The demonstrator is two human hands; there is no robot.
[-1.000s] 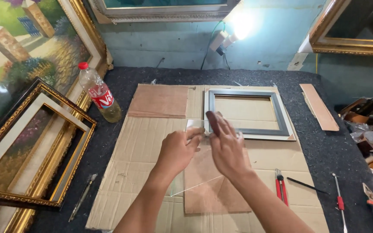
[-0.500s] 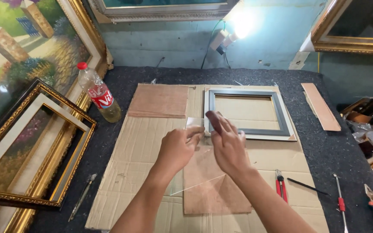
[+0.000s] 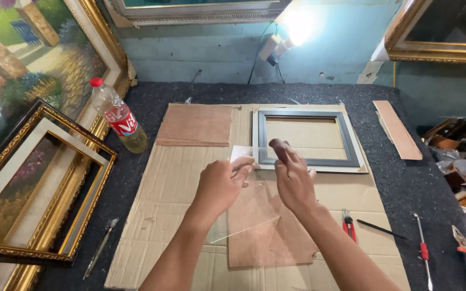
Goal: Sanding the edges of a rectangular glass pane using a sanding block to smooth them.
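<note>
Glass pane (image 3: 244, 215) held tilted above a brown board (image 3: 268, 237), on cardboard (image 3: 163, 215) at counter (image 3: 405, 188) centre. Left hand (image 3: 219, 183) pinches the pane's upper edge; right hand (image 3: 292, 180) grips a dark pad (image 3: 280, 148) by the same edge. Grey frame (image 3: 308, 139) lies just beyond; bottle (image 3: 118, 116) stands at left, red-handled tools (image 3: 347, 225) at right.
</note>
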